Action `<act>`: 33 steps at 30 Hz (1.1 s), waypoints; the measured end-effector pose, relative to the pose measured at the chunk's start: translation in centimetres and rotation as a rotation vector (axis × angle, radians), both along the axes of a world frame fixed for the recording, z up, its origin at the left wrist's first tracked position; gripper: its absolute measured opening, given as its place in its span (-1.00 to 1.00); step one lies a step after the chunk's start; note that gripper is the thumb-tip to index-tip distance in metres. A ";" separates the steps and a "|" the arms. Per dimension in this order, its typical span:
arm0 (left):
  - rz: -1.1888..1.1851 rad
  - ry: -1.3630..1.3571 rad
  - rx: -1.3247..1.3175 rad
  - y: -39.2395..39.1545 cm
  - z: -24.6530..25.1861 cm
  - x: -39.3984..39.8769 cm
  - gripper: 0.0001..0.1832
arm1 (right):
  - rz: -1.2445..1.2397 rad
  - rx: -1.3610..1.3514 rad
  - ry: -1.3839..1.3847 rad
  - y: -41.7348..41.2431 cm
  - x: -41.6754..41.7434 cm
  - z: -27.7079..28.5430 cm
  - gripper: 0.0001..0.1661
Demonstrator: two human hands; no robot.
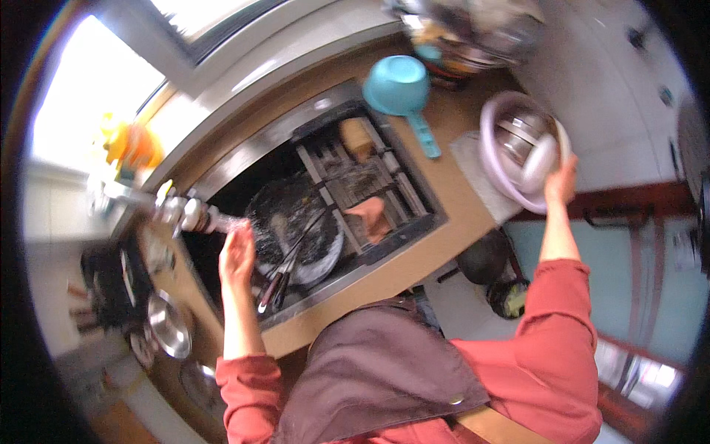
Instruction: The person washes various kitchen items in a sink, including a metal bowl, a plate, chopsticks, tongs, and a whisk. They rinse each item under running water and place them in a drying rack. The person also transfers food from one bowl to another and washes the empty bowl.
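At the faucet point(194, 215) of a dark sink, my left hand point(237, 252) is raised in the running water, its fingers held together; nothing shows in it. My right hand point(562, 180) grips the rim of a pale pink basin point(491, 150) at the right end of the counter. Inside the basin are a glossy, dark, rounded vessel and a white piece, both blurred. Below the faucet, a round pan or basin point(327, 261) of water stands in the sink, with dark-handled utensils point(280, 283) across it. A slatted rack point(355, 180) beside it holds an orange-pink cloth point(373, 219) and a tan item point(356, 139).
A turquoise ladle-like dipper point(398, 86) lies upside down on the counter point(460, 205) behind the rack. Blurred containers crowd the far corner. A steel bowl point(169, 324) and a black knife block point(113, 277) are at left. A dark pot point(485, 258) stands low at right.
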State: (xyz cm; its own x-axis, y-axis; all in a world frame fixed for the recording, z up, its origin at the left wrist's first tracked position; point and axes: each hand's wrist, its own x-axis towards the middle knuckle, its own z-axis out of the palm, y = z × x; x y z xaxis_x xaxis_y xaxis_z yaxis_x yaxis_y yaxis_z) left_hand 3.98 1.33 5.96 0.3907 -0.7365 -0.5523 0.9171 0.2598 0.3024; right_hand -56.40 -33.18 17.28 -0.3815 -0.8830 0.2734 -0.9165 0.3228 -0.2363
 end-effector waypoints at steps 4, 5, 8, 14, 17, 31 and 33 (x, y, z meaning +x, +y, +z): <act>0.110 -0.094 0.003 0.7 0.2 -1.1 -0.66 | 0.111 -0.103 0.083 -0.2 -0.1 -2.5 -0.41; 0.118 -0.067 -0.048 0.7 0.1 -1.3 -0.65 | 0.236 -0.183 0.140 -1.1 -2.2 -3.8 -0.38; 0.157 -0.059 -0.002 0.7 0.1 -2.1 -0.63 | 0.326 -0.080 -0.114 -1.9 -2.5 -3.2 -0.36; 0.080 -0.067 -0.099 -1.6 2.0 -3.2 -0.55 | 0.752 -0.164 -0.633 6.4 17.5 3.4 -0.67; 0.077 -0.155 -0.005 -1.8 2.6 -2.1 -0.54 | 0.971 0.562 -1.225 13.6 30.9 1.3 -0.78; -1.474 -1.400 0.940 2.9 -16.8 -3.6 -0.28 | -0.369 1.530 -1.551 26.1 41.8 -33.7 -0.59; -1.401 -1.508 0.652 1.5 -17.5 -2.6 -0.32 | -0.447 1.602 -1.805 26.9 41.5 -39.0 -0.54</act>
State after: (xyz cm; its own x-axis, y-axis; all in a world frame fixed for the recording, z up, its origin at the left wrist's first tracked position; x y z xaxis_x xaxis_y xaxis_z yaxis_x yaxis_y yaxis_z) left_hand 1.35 2.86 -11.54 0.1712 -0.7394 -0.6511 -0.5920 -0.6055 0.5319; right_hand -14.95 -6.28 -21.68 0.4714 0.1563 -0.8679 -0.0613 0.9876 0.1446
